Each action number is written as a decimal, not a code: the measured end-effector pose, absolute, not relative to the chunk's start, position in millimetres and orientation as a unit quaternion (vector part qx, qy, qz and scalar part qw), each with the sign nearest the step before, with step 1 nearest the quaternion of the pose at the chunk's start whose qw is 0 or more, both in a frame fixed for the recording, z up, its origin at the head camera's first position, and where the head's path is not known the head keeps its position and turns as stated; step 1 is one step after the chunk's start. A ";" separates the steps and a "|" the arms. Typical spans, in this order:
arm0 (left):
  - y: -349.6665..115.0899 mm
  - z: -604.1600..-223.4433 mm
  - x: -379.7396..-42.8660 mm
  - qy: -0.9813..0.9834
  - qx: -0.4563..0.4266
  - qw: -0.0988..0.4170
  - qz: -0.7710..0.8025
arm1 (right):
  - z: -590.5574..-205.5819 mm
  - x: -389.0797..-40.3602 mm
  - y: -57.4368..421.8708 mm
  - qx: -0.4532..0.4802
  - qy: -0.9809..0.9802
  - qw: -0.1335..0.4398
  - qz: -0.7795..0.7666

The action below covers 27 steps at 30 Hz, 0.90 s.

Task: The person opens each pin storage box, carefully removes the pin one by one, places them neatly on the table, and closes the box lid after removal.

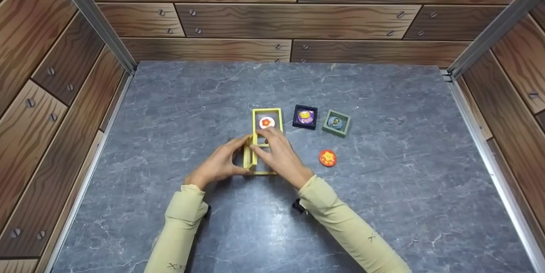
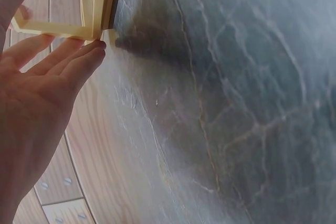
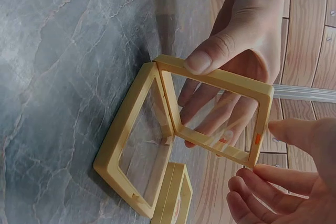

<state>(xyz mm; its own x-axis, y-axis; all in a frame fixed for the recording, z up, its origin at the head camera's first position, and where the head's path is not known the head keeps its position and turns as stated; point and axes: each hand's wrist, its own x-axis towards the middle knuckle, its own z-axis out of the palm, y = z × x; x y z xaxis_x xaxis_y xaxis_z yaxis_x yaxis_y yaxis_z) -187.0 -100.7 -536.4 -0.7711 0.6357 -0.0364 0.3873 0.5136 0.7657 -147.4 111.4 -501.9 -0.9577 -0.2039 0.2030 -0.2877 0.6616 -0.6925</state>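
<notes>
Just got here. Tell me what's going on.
A person is holding a yellow frame open on the table. The left hand grips its raised half, and the right hand is at its edge. Beyond it sits a second yellow frame with a flower disc; to the right are a black frame and a green frame, each containing a disc, and a loose orange disc.

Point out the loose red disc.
In the head view, the red disc lies on the tabletop, right of the right hand and below the green box.
</notes>
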 end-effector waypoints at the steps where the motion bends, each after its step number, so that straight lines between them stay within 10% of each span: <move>1: -100.3 -536.3 -187.3 0.855 0.301 0.156 0.391 | -502.1 -147.6 111.4 0.133 -0.910 0.054 0.388; 27: -65.6 -509.0 -186.6 0.899 0.313 0.163 0.261 | -521.5 -152.6 139.2 0.086 -0.896 0.031 0.435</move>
<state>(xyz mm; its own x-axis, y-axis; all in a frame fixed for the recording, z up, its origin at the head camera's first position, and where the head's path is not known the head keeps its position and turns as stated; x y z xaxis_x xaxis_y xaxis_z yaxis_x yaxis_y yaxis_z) -186.6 -65.6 -509.0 -0.7508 0.6477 -0.1296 0.4778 0.6680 0.5705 -152.6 139.2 -521.5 -0.9834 -0.1261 0.1302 -0.1803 0.6073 -0.7737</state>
